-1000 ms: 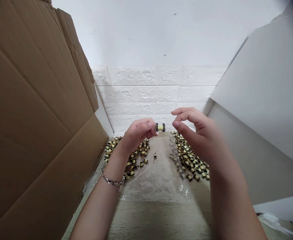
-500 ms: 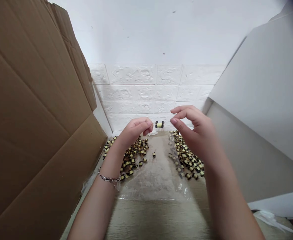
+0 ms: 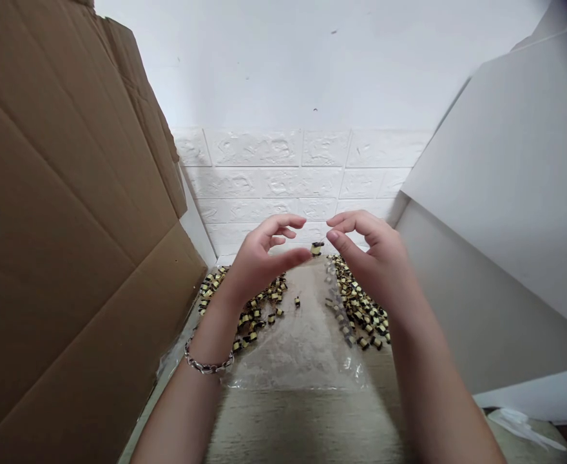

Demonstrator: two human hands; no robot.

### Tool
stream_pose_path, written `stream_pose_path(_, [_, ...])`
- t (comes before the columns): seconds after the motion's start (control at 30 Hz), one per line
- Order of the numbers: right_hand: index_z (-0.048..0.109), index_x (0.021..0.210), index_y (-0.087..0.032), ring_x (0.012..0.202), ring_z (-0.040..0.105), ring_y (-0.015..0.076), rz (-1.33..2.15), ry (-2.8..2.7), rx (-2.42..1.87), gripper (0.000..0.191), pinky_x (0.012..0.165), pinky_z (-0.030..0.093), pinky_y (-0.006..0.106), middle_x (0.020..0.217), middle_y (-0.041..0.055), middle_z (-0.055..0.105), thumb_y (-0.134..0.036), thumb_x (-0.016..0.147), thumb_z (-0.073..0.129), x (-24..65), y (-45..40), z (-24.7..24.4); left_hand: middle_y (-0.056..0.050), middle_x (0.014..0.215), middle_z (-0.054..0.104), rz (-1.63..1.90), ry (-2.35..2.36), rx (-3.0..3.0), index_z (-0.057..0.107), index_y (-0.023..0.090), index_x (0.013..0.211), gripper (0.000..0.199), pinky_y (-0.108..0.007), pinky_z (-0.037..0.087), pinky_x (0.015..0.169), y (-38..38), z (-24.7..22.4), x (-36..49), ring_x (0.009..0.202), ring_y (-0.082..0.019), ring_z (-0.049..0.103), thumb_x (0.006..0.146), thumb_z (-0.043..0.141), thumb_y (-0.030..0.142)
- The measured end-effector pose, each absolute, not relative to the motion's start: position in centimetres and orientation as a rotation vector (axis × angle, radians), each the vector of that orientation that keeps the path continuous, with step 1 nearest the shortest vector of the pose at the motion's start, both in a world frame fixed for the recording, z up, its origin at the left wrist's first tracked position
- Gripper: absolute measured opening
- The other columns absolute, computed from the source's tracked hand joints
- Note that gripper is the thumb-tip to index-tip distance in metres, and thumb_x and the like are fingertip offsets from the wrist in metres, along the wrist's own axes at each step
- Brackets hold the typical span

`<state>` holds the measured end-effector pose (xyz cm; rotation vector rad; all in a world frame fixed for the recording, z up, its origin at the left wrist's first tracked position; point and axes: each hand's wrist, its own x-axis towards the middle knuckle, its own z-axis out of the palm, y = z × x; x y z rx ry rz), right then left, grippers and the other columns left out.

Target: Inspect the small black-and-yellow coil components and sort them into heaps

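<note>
A small black-and-yellow component (image 3: 317, 249) with thin wires hangs in the air between the hands. My right hand (image 3: 329, 232) is closed in a pinch at its right side, apparently on a fine wire of it. Left of the component, my left hand (image 3: 307, 238) is open, thumb and fingers apart, the thumb tip close to the component's body. A single similar component (image 3: 297, 301) lies below on the clear plastic sheet (image 3: 293, 354).
Piles of like components lie on the left (image 3: 252, 316) and on the right (image 3: 361, 303). A cardboard panel (image 3: 71, 212) stands at the left, a white panel (image 3: 515, 161) at the right, and a white brick-patterned wall (image 3: 259, 148) behind.
My left hand has opened from curled fingers and its thumb has come nearer the component. The component has shifted slightly right and down and turned. My right hand has moved slightly left.
</note>
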<state>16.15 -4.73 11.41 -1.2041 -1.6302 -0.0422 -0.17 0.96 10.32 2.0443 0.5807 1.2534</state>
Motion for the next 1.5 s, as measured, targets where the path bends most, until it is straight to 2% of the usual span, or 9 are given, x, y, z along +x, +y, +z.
stream_pose_path(0.1, [0.053, 0.069, -0.022, 0.087, 0.055, 0.0172, -0.011, -1.634, -1.212, 0.01, 0.085, 0.037, 0.046, 0.087, 0.0003, 0.061, -0.027, 0.077, 0.051, 16.0, -4.6, 11.4, -0.006, 0.102, 0.053, 1.402, 0.688, 2.402, 0.049, 0.02, 0.106, 0.054, -0.03, 0.038, 0.081, 0.1, 10.1, 0.8, 0.091, -0.017, 0.048, 0.062, 0.067, 0.043])
stream_pose_path(0.3, [0.053, 0.067, -0.021, 0.085, 0.055, 0.0169, 0.018, -1.634, -1.209, 0.012, 0.085, 0.037, 0.045, 0.085, -0.0001, 0.061, -0.027, 0.077, 0.051, 15.9, -4.6, 11.3, -0.006, 0.096, 0.054, 1.673, 0.871, 2.623, 0.047, 0.017, 0.1, 0.042, -0.032, 0.038, 0.077, -0.3, 9.0, 2.8, 0.088, -0.019, 0.047, 0.069, 0.061, 0.042])
stream_pose_path(0.63, [0.053, 0.066, -0.021, 0.081, 0.055, 0.0167, 0.013, -1.603, -1.24, 0.013, 0.085, 0.036, 0.047, 0.081, -0.001, 0.061, -0.028, 0.077, 0.05, 15.7, -4.5, 11.2, -0.004, 0.091, 0.055, 1.639, 0.898, 2.651, 0.048, 0.017, 0.098, 0.032, -0.027, 0.041, 0.072, 0.3, 8.8, 2.4, 0.083, -0.015, 0.05, 0.075, 0.057, 0.036])
stream_pose_path(0.97, [0.054, 0.064, -0.021, 0.079, 0.053, 0.0184, -0.022, -1.527, -1.267, 0.015, 0.086, 0.035, 0.048, 0.073, -0.0003, 0.06, -0.031, 0.075, 0.049, 15.9, -4.5, 11.1, -0.003, 0.087, 0.054, 1.546, 0.925, 2.705, 0.052, 0.017, 0.088, 0.019, -0.027, 0.04, 0.072, 0.2, 8.9, 2.3, 0.081, -0.015, 0.05, 0.078, 0.052, 0.033])
stream_pose_path(1.03, [0.054, 0.063, -0.022, 0.079, 0.053, 0.0185, -0.033, -1.526, -1.279, 0.016, 0.089, 0.032, 0.05, 0.073, -0.0005, 0.06, -0.032, 0.075, 0.049, 15.9, -4.4, 11.1, -0.003, 0.086, 0.054, 1.535, 0.924, 2.708, 0.053, 0.017, 0.088, 0.019, -0.027, 0.04, 0.072, 0.3, 8.9, 2.2, 0.081, -0.015, 0.05, 0.079, 0.052, 0.033])
stream_pose_path(1.2, [0.055, 0.064, -0.022, 0.082, 0.055, 0.0192, -0.051, -1.538, -1.378, 0.016, 0.095, 0.014, 0.058, 0.076, -0.0023, 0.062, -0.032, 0.075, 0.051, 15.9, -4.0, 11.1, -0.003, 0.086, 0.056, 1.507, 0.904, 2.703, 0.054, 0.017, 0.088, 0.016, -0.027, 0.04, 0.073, 0.7, 8.8, 2.1, 0.083, -0.015, 0.051, 0.078, 0.053, 0.03])
stream_pose_path(1.3, [0.054, 0.064, -0.021, 0.085, 0.055, 0.019, -0.1, -1.545, -1.349, 0.014, 0.093, 0.022, 0.055, 0.084, -0.0011, 0.062, -0.029, 0.075, 0.052, 15.8, -3.4, 10.9, -0.004, 0.087, 0.057, 1.464, 0.907, 2.716, 0.054, 0.017, 0.088, 0.016, -0.027, 0.04, 0.073, 1.1, 8.8, 2.0, 0.084, -0.016, 0.052, 0.078, 0.052, 0.029])
stream_pose_path(1.4, [0.054, 0.067, -0.021, 0.088, 0.055, 0.0183, -0.193, -1.586, -1.231, 0.011, 0.087, 0.035, 0.044, 0.09, 0.0016, 0.06, -0.025, 0.077, 0.051, 15.8, -2.8, 10.7, -0.004, 0.088, 0.058, 1.433, 0.899, 2.727, 0.055, 0.017, 0.09, 0.018, -0.028, 0.04, 0.074, 1.4, 8.8, 1.8, 0.083, -0.016, 0.052, 0.079, 0.05, 0.03])
stream_pose_path(1.5, [0.054, 0.073, -0.022, 0.086, 0.056, 0.0171, -0.225, -1.654, -1.112, 0.01, 0.079, 0.041, 0.034, 0.087, 0.0023, 0.062, -0.026, 0.079, 0.049, 16.0, -2.4, 10.4, -0.004, 0.09, 0.058, 1.421, 0.879, 2.738, 0.056, 0.017, 0.093, 0.02, -0.029, 0.04, 0.075, 1.5, 8.8, 1.5, 0.084, -0.016, 0.052, 0.08, 0.049, 0.032])
